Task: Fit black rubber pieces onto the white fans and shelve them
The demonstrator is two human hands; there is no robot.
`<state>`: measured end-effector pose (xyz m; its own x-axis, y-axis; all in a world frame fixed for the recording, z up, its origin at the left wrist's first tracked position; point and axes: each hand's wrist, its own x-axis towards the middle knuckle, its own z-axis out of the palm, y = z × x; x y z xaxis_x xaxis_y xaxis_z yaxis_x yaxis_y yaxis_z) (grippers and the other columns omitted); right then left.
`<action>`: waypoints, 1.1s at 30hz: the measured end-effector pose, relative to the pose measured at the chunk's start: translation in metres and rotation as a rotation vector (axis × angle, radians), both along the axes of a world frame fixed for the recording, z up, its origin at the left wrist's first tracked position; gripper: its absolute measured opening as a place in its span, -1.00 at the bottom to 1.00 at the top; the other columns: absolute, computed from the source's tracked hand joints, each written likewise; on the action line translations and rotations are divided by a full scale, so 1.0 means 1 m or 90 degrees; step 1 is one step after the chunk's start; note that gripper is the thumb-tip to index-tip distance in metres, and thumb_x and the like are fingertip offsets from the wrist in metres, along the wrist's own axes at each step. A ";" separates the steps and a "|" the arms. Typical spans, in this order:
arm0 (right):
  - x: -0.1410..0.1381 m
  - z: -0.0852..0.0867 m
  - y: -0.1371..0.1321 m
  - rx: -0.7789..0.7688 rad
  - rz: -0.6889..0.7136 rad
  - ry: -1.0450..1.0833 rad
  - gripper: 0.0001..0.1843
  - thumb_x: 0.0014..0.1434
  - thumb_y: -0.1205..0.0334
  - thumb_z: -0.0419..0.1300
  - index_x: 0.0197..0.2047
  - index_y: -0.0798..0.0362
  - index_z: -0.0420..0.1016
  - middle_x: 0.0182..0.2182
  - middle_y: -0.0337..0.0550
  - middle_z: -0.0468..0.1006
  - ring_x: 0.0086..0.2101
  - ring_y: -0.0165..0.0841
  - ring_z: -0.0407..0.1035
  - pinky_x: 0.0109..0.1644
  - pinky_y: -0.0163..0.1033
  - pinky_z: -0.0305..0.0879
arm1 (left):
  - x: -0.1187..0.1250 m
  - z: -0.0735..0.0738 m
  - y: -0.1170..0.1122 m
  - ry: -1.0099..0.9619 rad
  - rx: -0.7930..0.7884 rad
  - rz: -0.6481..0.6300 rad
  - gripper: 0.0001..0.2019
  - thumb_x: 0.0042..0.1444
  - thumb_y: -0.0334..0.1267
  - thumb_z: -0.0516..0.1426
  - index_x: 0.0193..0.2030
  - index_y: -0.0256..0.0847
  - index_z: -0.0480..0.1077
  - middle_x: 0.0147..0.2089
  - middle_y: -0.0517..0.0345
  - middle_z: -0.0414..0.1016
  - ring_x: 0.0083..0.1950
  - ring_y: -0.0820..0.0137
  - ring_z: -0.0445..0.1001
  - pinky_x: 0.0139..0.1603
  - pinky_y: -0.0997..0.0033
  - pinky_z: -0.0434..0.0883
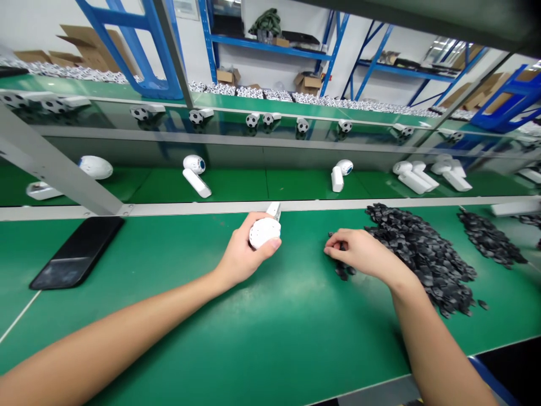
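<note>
Holding a white device [264, 232] in my left hand [239, 256], I have the fingers closed around its rounded head, thumb on the near side and the others wrapped over the far left side. The head is smooth and egg-like, looks like plastic, and is dotted with small dark holes; a narrow, flat-sided white arm [274, 210] sticks out just beyond my fingers.

The fingers of my right hand [359, 251] are curled, thumb and fingertips almost meeting, at a small cluster of black pieces [343, 269]. Dark bits show between and below them, but I cannot tell whether one is pinched. Just right of these fingers spreads a large heap of black pieces [422, 259], matt, thin and flake-like, and farther right lies a smaller heap [492, 239].

Under both sets of fingers is the smooth green counter [262, 327], with a soft sheen. Well to the left of my left fingers lies a glossy black phone [78, 252], a flat slab with rounded corners. Past my fingertips runs a pale straight rail [228, 207], and beyond it a green belt [291, 183] carries more white devices [196, 176], each a round head with a boxy arm.
</note>
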<state>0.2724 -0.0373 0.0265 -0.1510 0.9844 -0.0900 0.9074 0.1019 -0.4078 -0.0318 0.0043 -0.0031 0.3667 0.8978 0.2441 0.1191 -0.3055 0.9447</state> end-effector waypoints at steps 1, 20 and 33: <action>-0.002 0.001 0.000 0.016 -0.007 0.007 -0.79 0.27 0.11 0.23 -0.35 -0.06 0.64 -0.34 -0.18 0.66 -0.37 -0.27 0.50 -0.27 -0.21 0.34 | 0.001 -0.002 -0.001 0.004 -0.008 0.003 -0.57 0.23 0.02 0.27 0.13 -0.12 0.34 -0.16 0.19 0.45 -0.28 0.41 0.34 -0.26 0.45 0.32; -0.084 -0.007 -0.022 -0.054 -0.047 0.524 -0.74 0.23 -0.01 0.38 -0.28 0.02 0.64 -0.38 -0.17 0.71 -0.35 -0.28 0.59 -0.20 -0.21 0.53 | 0.006 -0.008 -0.012 0.141 0.161 -0.169 -0.49 0.23 -0.36 0.20 0.30 -0.01 0.26 0.11 0.02 0.27 0.05 0.25 0.43 0.14 0.20 0.44; -0.095 -0.016 -0.024 -0.009 -0.058 0.442 -0.64 0.14 -0.04 0.45 -0.49 0.01 0.52 -0.56 -0.27 0.57 -0.55 -0.40 0.35 -0.47 -0.29 0.22 | 0.007 -0.006 -0.012 0.153 0.130 -0.167 -0.47 0.10 0.07 0.40 0.13 -0.02 0.39 0.01 0.10 0.27 -0.03 0.26 0.42 0.03 0.24 0.45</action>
<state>0.1776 -0.0610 0.0108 -0.0953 0.9953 -0.0148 0.4409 0.0289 -0.8971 -0.0248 -0.0074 -0.0092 0.6446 0.7088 0.2865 0.2230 -0.5328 0.8164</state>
